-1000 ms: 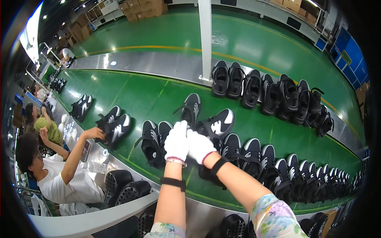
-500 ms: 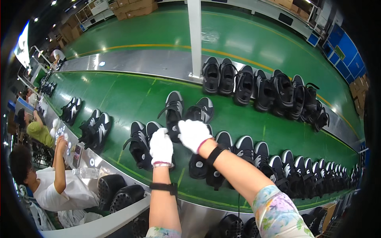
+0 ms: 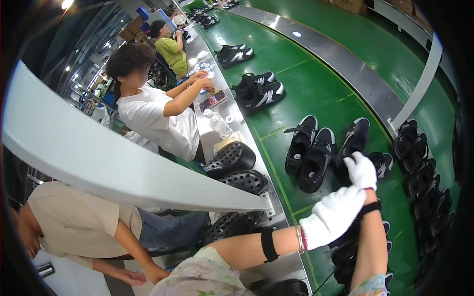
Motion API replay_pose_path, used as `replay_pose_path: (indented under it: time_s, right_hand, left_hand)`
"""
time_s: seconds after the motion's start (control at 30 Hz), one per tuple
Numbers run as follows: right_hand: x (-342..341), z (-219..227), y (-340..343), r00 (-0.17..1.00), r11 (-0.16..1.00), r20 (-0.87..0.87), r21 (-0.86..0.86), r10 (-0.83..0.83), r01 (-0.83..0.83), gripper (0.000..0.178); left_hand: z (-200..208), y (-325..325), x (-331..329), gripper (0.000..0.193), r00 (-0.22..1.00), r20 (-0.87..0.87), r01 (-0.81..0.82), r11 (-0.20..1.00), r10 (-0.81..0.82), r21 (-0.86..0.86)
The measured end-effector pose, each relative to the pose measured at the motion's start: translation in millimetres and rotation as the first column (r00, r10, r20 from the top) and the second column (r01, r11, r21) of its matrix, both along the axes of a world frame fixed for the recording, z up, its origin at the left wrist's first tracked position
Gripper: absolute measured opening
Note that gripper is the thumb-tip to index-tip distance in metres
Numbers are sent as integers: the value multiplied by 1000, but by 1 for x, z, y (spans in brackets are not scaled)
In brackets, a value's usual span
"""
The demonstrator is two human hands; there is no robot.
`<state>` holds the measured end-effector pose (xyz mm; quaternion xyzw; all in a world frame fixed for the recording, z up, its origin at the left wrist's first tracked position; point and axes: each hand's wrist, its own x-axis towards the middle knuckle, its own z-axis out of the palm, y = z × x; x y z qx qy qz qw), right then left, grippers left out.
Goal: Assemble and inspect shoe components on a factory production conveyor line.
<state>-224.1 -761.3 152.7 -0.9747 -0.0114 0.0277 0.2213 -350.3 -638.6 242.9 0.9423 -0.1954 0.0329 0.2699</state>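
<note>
My right hand (image 3: pixel 363 170), in a white knit glove, is at the heel of a black-and-grey sneaker (image 3: pixel 356 134), its fingers bent around the heel edge. The sneaker is slightly blurred. My left hand (image 3: pixel 333 214), also gloved, crosses beside my right wrist, and its fingertips are hidden there. Another sneaker (image 3: pixel 382 162) lies just right of my right hand, partly covered by it. To the left, a pair of sneakers, one (image 3: pixel 302 140) with its strap sticking out and one (image 3: pixel 318 160) beside it, rests on the green belt (image 3: pixel 276 130).
A white curved bar (image 3: pixel 148 170) crosses the left side. Black perforated clogs (image 3: pixel 232 158) stand along the metal ledge, near a plastic bottle (image 3: pixel 218 124) and a phone (image 3: pixel 213 100). Co-workers (image 3: pixel 158 113) sit on the left. Several dark shoes (image 3: pixel 419 182) line the right rack.
The view has swung to the left, bringing co-workers and the white bar further in. My left hand has moved from beside the shoes to my right wrist. My right hand stays by the sneaker.
</note>
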Motion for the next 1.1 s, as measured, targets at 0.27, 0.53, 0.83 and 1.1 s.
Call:
replay_pose_path:
  time_s: [0.27,0.53,0.83,1.1]
  right_hand:
    - [-50,108,-85,991,629,58,777,-119,30,25]
    - [-117,102,-140,866,31,-417,897,-275,442,36]
    - [-102,96,-151,792,-391,-493,850,-359,352,19]
    - [-93,189,-214,791,53,87,996,-605,-69,24]
  left_hand:
    - [30,-18,22,28,877,430,299,944,-212,-143]
    - [-39,8,35,27,1000,20,27,984,-24,-176]
    - [-114,-53,76,73,953,-250,201,976,-175,85]
    - [-134,-41,91,84,900,-429,121,990,-81,68]
